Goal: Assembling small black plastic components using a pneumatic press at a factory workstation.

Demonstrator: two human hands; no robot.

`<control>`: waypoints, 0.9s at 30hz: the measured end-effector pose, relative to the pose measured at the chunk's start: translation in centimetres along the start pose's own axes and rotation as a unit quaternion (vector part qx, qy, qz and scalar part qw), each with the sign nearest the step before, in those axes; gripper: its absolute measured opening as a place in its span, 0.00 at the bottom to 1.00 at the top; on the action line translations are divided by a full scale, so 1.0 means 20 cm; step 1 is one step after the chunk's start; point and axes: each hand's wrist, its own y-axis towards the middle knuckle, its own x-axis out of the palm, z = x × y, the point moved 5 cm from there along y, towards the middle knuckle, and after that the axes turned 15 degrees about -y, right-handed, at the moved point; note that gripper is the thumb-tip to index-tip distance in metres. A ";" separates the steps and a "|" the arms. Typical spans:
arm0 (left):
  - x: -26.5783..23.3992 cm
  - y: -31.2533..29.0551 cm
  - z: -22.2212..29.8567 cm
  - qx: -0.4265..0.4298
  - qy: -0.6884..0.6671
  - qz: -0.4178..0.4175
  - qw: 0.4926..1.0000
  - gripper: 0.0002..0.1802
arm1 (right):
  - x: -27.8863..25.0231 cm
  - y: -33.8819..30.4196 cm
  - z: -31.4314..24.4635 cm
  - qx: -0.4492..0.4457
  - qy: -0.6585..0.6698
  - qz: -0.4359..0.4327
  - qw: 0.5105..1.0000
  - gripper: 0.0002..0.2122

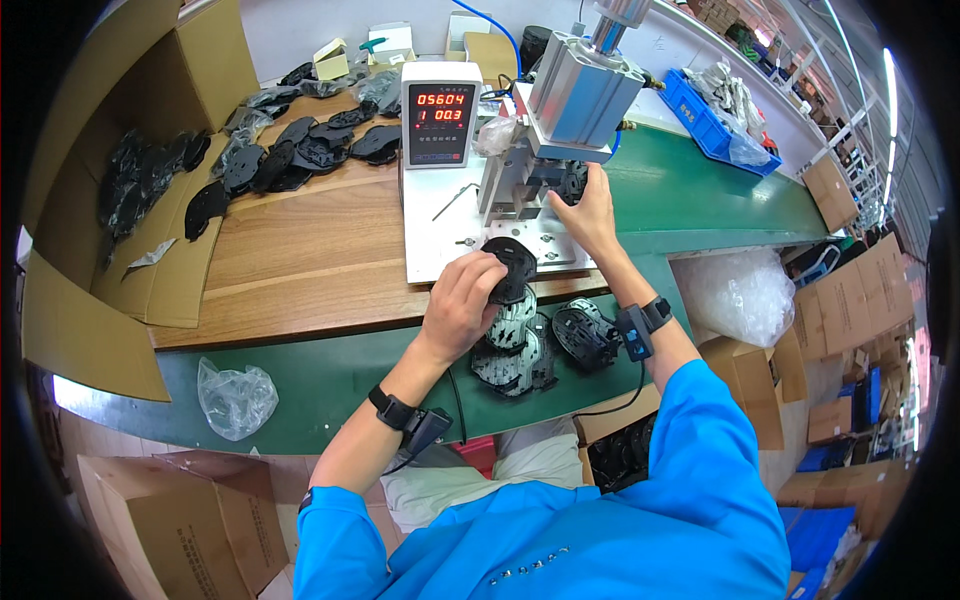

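Gripping a black plastic part, the left hand is curling its fingers around the piece at the front edge of the white base plate of a small pneumatic press. This part is sitting just above a loose pile of similar black moulded parts that is lying on the green belt right in front of the person. The right hand is reaching up under the press head, its fingers spread and touching another black part that is sitting in the fixture; whether it is pinching that piece or only pressing against it, I cannot tell. Both wrists are wearing black bands with small devices attached.

A grey counter box with red digits is standing on the plate to the left of the press. More black parts are lying spread over the wooden tabletop and spilling into an opened cardboard carton at far left. A crumpled clear plastic bag is resting on the belt to the left of the left forearm, and a blue crate is standing beyond the press on the right.
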 end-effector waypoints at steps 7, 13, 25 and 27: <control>0.00 0.00 0.00 0.002 0.010 -0.004 1.000 0.39 | 0.00 0.00 0.01 -0.009 -0.014 -0.002 1.000 0.42; 0.00 0.00 0.00 0.002 0.007 -0.003 1.000 0.38 | -0.04 0.02 -0.01 0.010 0.002 -0.018 1.000 0.43; 0.00 0.01 0.01 0.005 0.011 -0.002 1.000 0.38 | -0.02 0.01 0.00 -0.006 0.017 -0.003 1.000 0.42; 0.00 0.00 0.01 0.005 0.013 -0.002 1.000 0.38 | -0.02 0.01 0.00 -0.012 0.011 0.005 1.000 0.42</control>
